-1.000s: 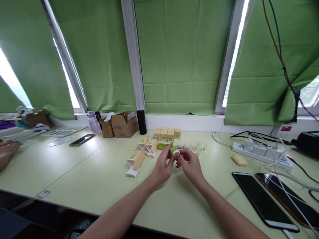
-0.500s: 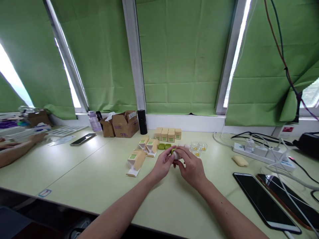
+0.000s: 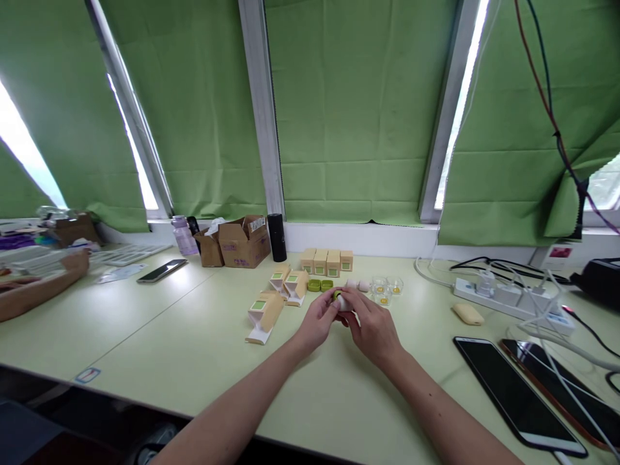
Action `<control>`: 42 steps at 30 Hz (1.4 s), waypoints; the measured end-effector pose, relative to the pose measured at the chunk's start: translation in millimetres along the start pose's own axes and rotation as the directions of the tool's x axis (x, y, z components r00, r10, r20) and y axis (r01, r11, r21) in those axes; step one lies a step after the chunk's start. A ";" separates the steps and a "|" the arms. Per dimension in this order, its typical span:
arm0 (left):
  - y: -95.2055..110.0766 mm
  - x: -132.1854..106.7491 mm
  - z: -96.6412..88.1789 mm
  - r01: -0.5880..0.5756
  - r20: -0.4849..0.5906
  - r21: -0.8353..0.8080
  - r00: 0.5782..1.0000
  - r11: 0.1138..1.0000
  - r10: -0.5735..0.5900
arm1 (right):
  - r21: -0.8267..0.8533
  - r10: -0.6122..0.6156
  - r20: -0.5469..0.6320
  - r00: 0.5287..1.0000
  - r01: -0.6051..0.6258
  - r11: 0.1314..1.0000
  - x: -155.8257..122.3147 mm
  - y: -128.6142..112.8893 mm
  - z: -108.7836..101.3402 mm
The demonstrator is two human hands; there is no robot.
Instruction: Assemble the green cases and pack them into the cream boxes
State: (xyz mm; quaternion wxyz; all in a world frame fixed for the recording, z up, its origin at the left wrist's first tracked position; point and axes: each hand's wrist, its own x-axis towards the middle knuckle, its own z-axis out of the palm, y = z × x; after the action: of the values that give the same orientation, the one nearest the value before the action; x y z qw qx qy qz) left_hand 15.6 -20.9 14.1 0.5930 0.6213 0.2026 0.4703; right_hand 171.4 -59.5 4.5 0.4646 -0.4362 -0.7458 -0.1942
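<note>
Both my hands are grasping one small piece (image 3: 343,303), green and white, in front of me over the bench (image 3: 194,349). The left hand (image 3: 314,323) pinches it at the green part; the right hand (image 3: 376,324) has its fingers curled upon the white part and hides much of it. So the piece lies between the two sets of fingertips, to the right of my left palm and to the left of my right one. Neither hand is nearer, because both touch it. Its long axis I cannot tell surely, but the green part faces toward the left hand and the white part toward the right. Beyond my fingers, well apart from the boxes (image 3: 267,310), are the cups (image 3: 384,299).
</note>
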 end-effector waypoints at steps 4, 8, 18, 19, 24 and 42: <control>-5.2 0.8 2.0 -0.030 -0.044 0.035 0.999 0.999 0.032 | -0.025 -0.011 0.021 1.000 0.011 1.000 0.4 -0.5 0.6; -8.5 0.6 5.5 -0.071 -0.080 0.081 0.994 0.994 0.077 | -0.020 -0.025 0.024 0.999 0.026 0.999 1.8 -1.6 0.4; -12.9 -1.2 7.0 -0.103 -0.101 0.144 0.988 0.984 0.119 | -0.008 -0.046 0.017 0.999 0.046 0.999 2.7 -2.2 -0.5; -14.2 -1.4 6.1 -0.092 -0.099 0.122 0.990 0.988 0.104 | -0.002 -0.041 0.016 0.999 0.041 0.999 2.0 -1.5 0.1; -17.0 -2.5 4.6 -0.057 -0.027 0.066 0.998 0.996 0.059 | 0.027 -0.039 -0.008 0.999 0.039 0.999 -2.6 0.5 4.1; -11.2 -0.4 9.9 -0.033 -0.027 0.011 0.999 0.999 0.033 | 0.013 -0.018 -0.055 0.998 0.019 1.000 -2.2 -3.0 7.8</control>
State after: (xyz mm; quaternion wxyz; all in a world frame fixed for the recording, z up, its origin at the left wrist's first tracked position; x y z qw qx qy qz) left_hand 27.0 -24.2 5.0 0.5789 0.6214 0.2028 0.4874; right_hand 165.3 -56.7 -0.8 0.4861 -0.4206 -0.7380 -0.2052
